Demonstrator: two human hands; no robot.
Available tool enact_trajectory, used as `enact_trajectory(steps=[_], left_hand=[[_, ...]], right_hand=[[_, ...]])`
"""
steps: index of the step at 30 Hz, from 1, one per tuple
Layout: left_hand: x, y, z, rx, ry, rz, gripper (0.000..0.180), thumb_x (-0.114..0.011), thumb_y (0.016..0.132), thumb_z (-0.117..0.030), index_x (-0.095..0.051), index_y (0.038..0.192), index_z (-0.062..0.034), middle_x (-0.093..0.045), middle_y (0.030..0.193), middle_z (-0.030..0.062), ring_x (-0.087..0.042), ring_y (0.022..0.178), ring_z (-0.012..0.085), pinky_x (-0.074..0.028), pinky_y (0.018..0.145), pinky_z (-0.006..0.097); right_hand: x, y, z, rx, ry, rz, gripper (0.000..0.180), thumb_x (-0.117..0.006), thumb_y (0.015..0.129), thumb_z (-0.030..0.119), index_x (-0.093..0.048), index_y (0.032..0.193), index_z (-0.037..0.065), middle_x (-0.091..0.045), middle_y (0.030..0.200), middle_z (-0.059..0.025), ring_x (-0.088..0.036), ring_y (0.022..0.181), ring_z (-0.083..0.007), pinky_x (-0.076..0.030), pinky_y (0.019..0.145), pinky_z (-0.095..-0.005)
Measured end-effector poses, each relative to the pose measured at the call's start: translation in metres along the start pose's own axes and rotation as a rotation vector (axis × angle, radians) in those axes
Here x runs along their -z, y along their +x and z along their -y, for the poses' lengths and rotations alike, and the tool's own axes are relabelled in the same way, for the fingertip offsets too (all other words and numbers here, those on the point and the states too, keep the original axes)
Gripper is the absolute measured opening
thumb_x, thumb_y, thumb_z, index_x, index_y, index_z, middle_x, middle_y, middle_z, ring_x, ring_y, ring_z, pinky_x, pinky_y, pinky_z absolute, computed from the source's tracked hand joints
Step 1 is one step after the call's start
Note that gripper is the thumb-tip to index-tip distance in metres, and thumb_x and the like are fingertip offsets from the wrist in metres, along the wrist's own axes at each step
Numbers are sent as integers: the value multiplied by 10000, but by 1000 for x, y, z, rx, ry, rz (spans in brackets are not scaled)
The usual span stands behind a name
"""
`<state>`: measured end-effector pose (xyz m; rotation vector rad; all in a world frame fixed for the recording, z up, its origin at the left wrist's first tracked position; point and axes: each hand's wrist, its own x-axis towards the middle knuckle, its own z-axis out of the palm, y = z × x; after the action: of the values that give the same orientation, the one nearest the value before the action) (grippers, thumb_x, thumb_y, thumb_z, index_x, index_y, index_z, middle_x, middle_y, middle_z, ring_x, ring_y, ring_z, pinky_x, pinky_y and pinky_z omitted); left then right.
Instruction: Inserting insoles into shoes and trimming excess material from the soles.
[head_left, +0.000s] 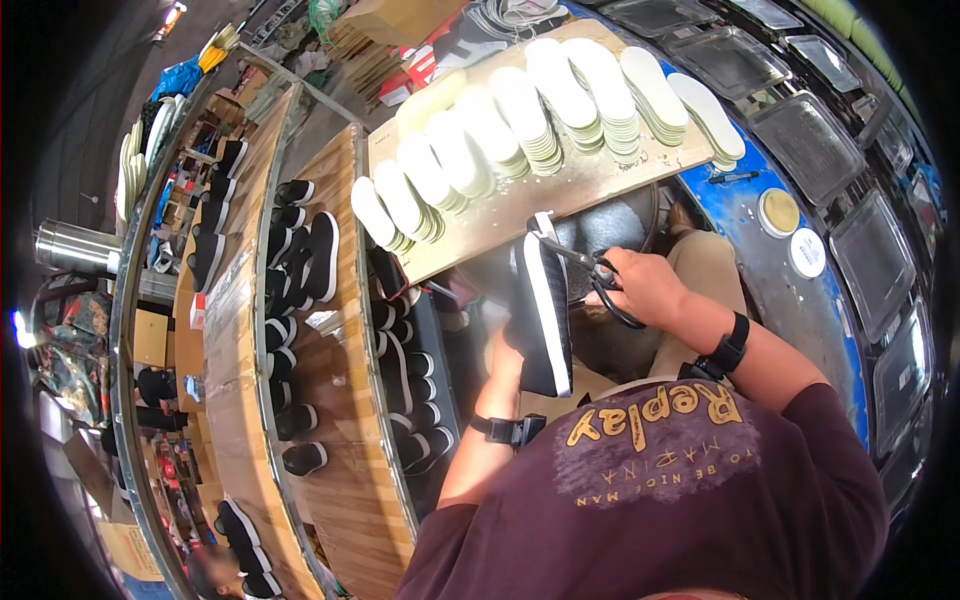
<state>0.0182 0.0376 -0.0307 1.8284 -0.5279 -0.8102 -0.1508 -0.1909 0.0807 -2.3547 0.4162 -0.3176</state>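
Observation:
A black shoe with a white sole stands on end in front of me, its sole edge running nearly upright. My left hand holds it from the left, the fingers mostly hidden behind the shoe. Closed round the handles of a pair of dark scissors is my right hand, to the right of the shoe. The scissor blades point left at the shoe's upper end, where a small white piece sticks up. Whether the blades are parted is too small to tell.
Stacks of pale insoles cover a board just beyond the shoe. Wooden shelves on the left carry several black shoes. To the right, a blue bench bears a round tin, a white lid and a marker.

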Motion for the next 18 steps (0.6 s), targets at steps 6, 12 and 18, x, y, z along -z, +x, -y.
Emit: enact_trajectory(steps=[6, 12, 18], left_hand=[[-6, -10, -24, 81, -301, 125, 343, -544, 948, -296, -636, 1128, -19, -700, 961, 71, -653, 845, 143, -527, 725, 281], [-25, -36, -109, -12, -509, 330, 305, -548, 948, -269, -637, 1089, -13, -685, 902, 62, -648, 782, 148, -534, 667, 281], [-13, -21, -84, 54, -700, 215, 288, -556, 947, -262, -642, 1062, -13, -676, 883, 60, -646, 762, 156, -534, 650, 278]], right_hand=[[-7, 0, -32, -100, -95, -11, 508, -709, 777, 509, -572, 887, 32, -638, 701, -146, -635, 698, -366, -481, 625, -454], [-4, -4, -34, -146, -160, -29, 519, -679, 797, 527, -562, 824, 22, -639, 697, -153, -636, 710, -377, -486, 642, -462], [34, -21, -45, -362, -162, 47, 536, -661, 809, 523, -566, 881, 1, -651, 807, -209, -635, 820, -400, -494, 710, -479]])
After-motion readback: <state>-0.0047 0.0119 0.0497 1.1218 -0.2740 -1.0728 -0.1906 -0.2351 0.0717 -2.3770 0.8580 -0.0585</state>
